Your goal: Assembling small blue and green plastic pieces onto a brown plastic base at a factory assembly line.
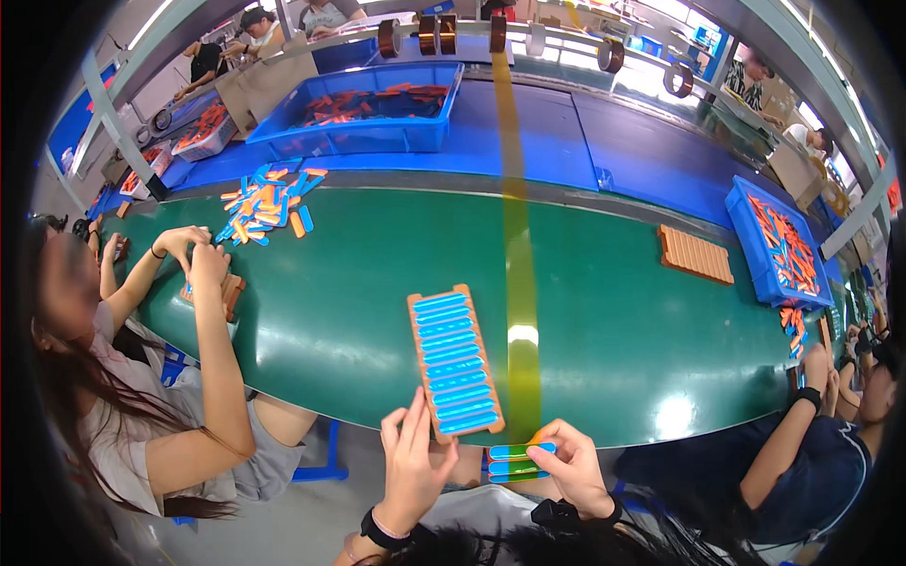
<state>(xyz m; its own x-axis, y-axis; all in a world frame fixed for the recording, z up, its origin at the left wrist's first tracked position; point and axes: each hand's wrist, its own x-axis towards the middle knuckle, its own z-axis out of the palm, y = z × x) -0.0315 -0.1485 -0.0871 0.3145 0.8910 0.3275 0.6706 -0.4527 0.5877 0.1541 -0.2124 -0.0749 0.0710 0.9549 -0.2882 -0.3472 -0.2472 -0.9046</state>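
Note:
Directly in front of me an orange slotted tray [416, 325] lies on the green table, its slots filled with a row of blue strips [453, 350]. My left hand [412, 462] holds the tray's near left corner, fingers along its side and thumb at its lower end. In my right hand [573, 469], thumb and fingers grip a few blue strips with orange edges [514, 469], just off the table's near edge. A transparent yellow tape [521, 283] runs from a roll at the back toward me, passing right of the tray.
A loose pile of blue and orange strips [269, 208] lies far left. Blue bins [349, 140] [755, 236] hold more pieces. An orange tray [696, 255] rests at right. Tape rolls [497, 35] hang on a bar. Co-workers sit left, where a person's hands [203, 255] handle another tray, and right.

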